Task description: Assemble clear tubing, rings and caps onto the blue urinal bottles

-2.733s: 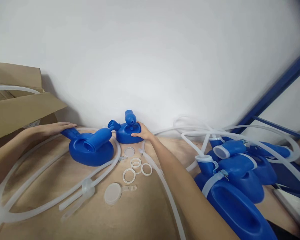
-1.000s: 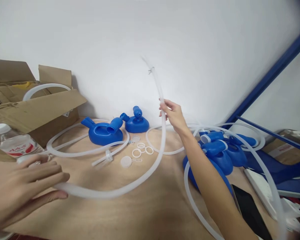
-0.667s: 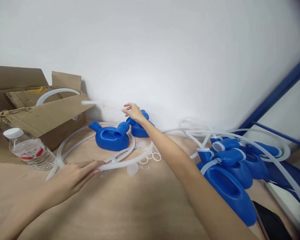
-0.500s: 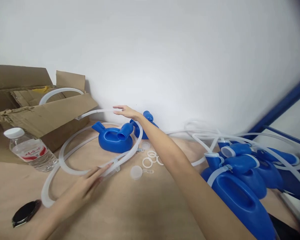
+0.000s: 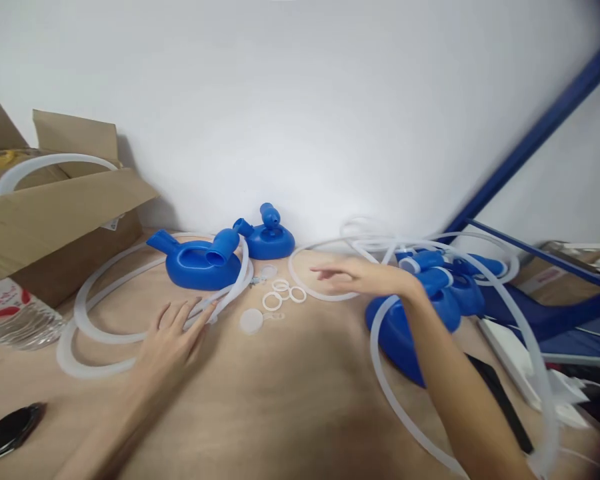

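My left hand (image 5: 173, 337) lies with its fingers spread on the coiled translucent hose (image 5: 80, 310) at the left. Just behind it stands a blue bottle (image 5: 193, 270) with an open spout. My right hand (image 5: 357, 275) hangs over the table with its fingers apart and nothing in them. Past it on the right are several blue bottles (image 5: 400, 337) with hoses attached. Between my hands lie several white rings (image 5: 273, 301) and a round translucent cap (image 5: 251, 321). Another blue bottle (image 5: 267, 241) stands near the wall.
An open cardboard box (image 5: 75, 247) with a hose over its flap is at the left, beside a water bottle (image 5: 17, 317). A black round object (image 5: 10, 430) lies at the front left. A blue metal frame (image 5: 535, 147) and a white power strip (image 5: 513, 360) are on the right.
My right hand has moved away from the hose end by the box, towards the right-hand bottles. My left hand's fingers have spread on the hose. The view has turned right.
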The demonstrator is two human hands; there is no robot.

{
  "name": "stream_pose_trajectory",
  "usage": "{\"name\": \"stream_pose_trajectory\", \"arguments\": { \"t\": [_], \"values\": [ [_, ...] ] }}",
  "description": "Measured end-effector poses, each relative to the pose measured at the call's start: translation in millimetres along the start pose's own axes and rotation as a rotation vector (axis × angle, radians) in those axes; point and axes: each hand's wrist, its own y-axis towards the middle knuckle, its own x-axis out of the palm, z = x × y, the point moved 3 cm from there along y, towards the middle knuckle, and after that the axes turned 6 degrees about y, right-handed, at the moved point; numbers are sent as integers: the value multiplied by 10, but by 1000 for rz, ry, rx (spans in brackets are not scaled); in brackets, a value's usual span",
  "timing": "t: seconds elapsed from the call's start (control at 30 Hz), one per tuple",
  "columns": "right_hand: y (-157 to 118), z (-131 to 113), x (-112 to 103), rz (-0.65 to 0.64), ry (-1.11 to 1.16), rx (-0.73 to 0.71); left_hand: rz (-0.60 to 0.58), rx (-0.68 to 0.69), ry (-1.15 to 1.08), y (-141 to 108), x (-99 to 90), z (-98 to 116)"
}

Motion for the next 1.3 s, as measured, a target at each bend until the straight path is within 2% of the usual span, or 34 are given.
{"name": "stream_pose_trajectory", "arguments": {
  "t": [0.07,0.17,0.23,0.3,0.37,0.5,0.6,0.67,0.77,0.83,0.93,1.0,1.07,1.13,1.2,1.3],
  "values": [
    [-647,149,-7,87,-127,179,24,69,29,75,15,139],
    [-1528,413,82,296,-304,391,-30,83,53,168,114,279],
    [-1960,635,212,421,-433,526,-97,67,77,213,193,292],
    [-2201,872,363,539,-507,614,-152,59,95,240,250,259],
    [-2244,1091,509,644,-477,609,-182,40,93,249,279,216],
    [-2041,1398,708,866,-230,622,-153,-45,121,240,270,252],
    [-1887,1434,766,950,-136,562,-105,-30,126,306,233,502],
    [-1831,1398,774,930,-107,482,-118,51,78,449,210,780],
    [-1799,1349,767,855,-43,399,-158,217,-84,864,172,1298],
    [-1787,1340,762,822,-15,359,-105,325,-201,1257,130,1655],
    [-1768,1359,772,817,-7,307,24,513,-258,1895,86,2126],
    [-1761,1381,788,825,-4,280,7,690,-269,2264,100,2375],
    [-1763,1397,801,837,-3,259,-60,845,-234,2542,133,2546],
    [-1774,1400,805,847,-9,238,-93,931,-202,2721,151,2641],
    [-1786,1398,805,852,-15,223,-91,968,-185,2808,151,2693],
    [-1796,1400,804,855,-3,217,-91,1005,-159,2813,137,2753]
  ]
}}
